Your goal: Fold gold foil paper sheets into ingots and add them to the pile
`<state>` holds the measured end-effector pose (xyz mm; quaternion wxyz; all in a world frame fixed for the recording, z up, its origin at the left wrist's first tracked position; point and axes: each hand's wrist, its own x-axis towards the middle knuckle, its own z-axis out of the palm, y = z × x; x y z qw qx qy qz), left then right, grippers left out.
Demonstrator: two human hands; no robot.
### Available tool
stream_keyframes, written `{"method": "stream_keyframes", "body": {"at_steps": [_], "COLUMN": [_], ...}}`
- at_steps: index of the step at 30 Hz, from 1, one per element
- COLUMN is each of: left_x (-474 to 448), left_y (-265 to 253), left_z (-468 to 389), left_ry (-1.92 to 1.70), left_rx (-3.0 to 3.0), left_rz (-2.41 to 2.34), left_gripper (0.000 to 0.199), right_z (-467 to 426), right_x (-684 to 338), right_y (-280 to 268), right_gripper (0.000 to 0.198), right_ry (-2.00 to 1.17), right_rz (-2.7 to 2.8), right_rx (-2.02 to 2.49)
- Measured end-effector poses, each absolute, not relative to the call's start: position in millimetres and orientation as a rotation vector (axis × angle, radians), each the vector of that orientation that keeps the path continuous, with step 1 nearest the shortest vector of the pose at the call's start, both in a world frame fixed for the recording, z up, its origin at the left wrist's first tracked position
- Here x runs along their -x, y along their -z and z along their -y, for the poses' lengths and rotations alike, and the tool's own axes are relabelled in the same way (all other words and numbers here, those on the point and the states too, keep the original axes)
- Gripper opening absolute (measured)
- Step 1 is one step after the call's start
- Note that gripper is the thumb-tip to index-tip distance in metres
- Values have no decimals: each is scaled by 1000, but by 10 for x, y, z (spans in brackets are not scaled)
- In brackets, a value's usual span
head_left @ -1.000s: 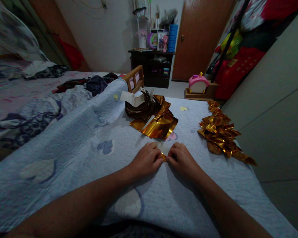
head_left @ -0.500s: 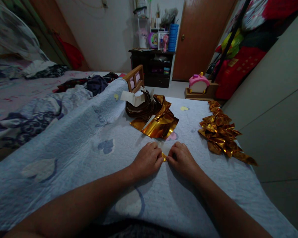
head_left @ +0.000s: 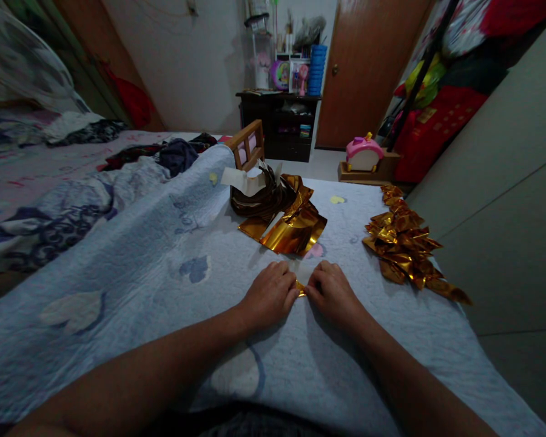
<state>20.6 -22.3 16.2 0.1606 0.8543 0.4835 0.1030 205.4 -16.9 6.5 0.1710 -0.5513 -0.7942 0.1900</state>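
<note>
Between my two hands lies a sheet of gold foil paper [head_left: 301, 287], its near edge turned over so that a strip of gold shows; the rest looks pale and is partly covered by my fingers. My left hand [head_left: 273, 290] grips its left side, with the fingers curled and the thumb at the fold. On the right side, my right hand [head_left: 334, 292] pinches the same fold. Just beyond them sits a stack of gold foil sheets [head_left: 295, 227], some curling up with pale backs. Folded gold foil pieces [head_left: 403, 246] are heaped to the right.
A light blue quilt [head_left: 164, 340] with heart shapes covers the bed under everything. Past its far edge are a wooden rail [head_left: 246, 144], a pink toy case [head_left: 364, 153] on a box, and a dark cabinet [head_left: 275, 136]. A pale panel [head_left: 505, 212] rises along the right.
The gold strip at the fold looks slightly narrower between my thumbs. My hands have stayed in nearly the same place, and the foil piles have not moved.
</note>
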Motion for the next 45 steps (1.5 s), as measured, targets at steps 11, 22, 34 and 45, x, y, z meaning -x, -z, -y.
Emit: {"method": "stream_keyframes", "body": {"at_steps": [11,22,34,45], "left_x": [-139,-148,-193,-179], "left_y": [-149,-154,-162,-163], "left_z": [197,211,230,231], "left_ry": [-410,-333,-267,-263], "left_rx": [-2306,-2385,-2423,-2411], "left_rz": [-1297,-1323,-1405,-1428], "left_gripper": [16,16,20,23], "right_z": [175,172,215,220], "right_x": [-2049,-2054,-2029,-2003], "right_y": [-71,-28,-47,-109], "right_gripper": [15,13,14,15], "right_ry": [-523,-496,-385,-374], "right_rz": [2248,2255,2330,2379], "right_rx": [1568,1552,1611,1651]}}
